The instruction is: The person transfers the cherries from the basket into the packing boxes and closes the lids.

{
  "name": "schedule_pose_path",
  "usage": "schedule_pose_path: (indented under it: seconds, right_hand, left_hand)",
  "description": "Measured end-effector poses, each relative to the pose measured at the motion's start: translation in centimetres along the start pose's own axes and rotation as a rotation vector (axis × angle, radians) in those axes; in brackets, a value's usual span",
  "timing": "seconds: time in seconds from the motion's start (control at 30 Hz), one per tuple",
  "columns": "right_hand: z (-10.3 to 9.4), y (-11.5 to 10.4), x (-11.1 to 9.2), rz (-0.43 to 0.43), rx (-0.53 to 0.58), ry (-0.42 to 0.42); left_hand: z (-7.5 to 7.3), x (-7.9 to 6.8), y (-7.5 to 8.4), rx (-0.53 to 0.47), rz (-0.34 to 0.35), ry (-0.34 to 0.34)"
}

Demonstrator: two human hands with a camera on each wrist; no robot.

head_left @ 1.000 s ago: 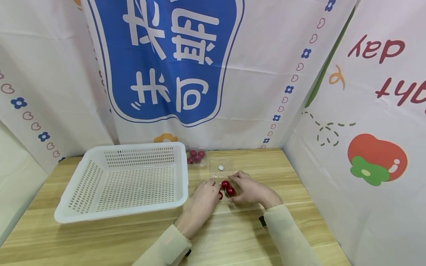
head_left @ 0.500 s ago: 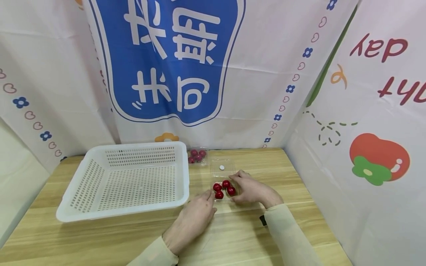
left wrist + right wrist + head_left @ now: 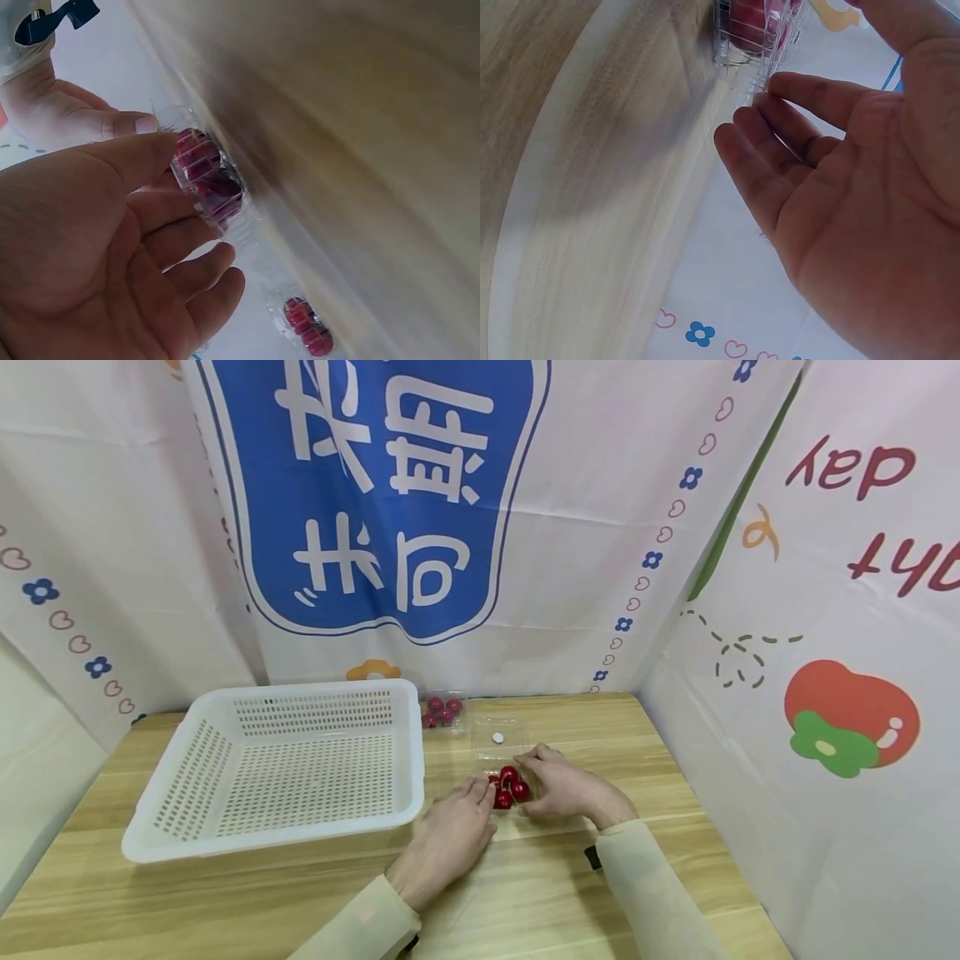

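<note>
A clear plastic box (image 3: 492, 772) with several shiny red cherries (image 3: 517, 789) stands on the table between both hands. Its clear flap (image 3: 483, 727) lies flat behind it, bearing a small white spot. My left hand (image 3: 453, 827) reaches in from the left, its fairly straight fingertips touching the cherries on that side and partly covering them. On the other side my right hand (image 3: 566, 787) holds the box, thumb at the near corner and fingers at the far one. The left wrist view shows the cherries (image 3: 199, 157) through the box wall, beside the left thumb.
A large white perforated plastic basket (image 3: 281, 839) stands on the left of the wooden table (image 3: 555, 902). Behind the hands, against its right side, is another clear box with several cherries (image 3: 446, 714). Printed cloth (image 3: 585, 568) hangs along the back and right edges.
My left hand first drew back from the cherries, uncovering them, then came forward over them again. One near-left cherry has shifted to the right. The right hand stays in place.
</note>
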State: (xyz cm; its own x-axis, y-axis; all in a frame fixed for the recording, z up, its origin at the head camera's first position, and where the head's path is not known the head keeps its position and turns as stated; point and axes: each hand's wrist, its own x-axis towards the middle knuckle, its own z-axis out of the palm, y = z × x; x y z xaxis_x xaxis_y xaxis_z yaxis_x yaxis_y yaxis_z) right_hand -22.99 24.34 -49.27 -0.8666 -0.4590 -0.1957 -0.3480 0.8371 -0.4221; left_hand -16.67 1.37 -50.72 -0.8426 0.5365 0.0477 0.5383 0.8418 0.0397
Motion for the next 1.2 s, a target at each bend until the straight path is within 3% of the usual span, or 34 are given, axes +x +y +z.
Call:
schedule_pose_path:
  seconds: [0.13, 0.33, 0.73, 0.93, 1.2]
  right_hand:
    - [-0.1, 0.2, 0.0, -0.012, 0.014, -0.003]
    - [-0.8, 0.5, 0.3, 0.013, 0.040, 0.011]
    - [-2.6, 1.8, 3.3, 0.064, 0.036, 0.191]
    - [-3.2, 2.4, 5.3, 0.147, 0.151, 0.218]
    - [-3.5, 3.2, 7.0, 0.253, 0.305, 0.180]
  left_hand:
    - [-0.3, 0.2, 0.2, 0.046, 0.004, -0.031]
    - [-0.5, 0.3, 0.3, 0.090, 0.003, -0.016]
    - [-0.6, 0.4, 0.0, 0.097, 0.024, -0.007]
    - [-0.6, 0.3, -0.1, 0.090, 0.038, -0.003]
    - [-0.6, 0.3, -0.1, 0.078, 0.049, 0.002]
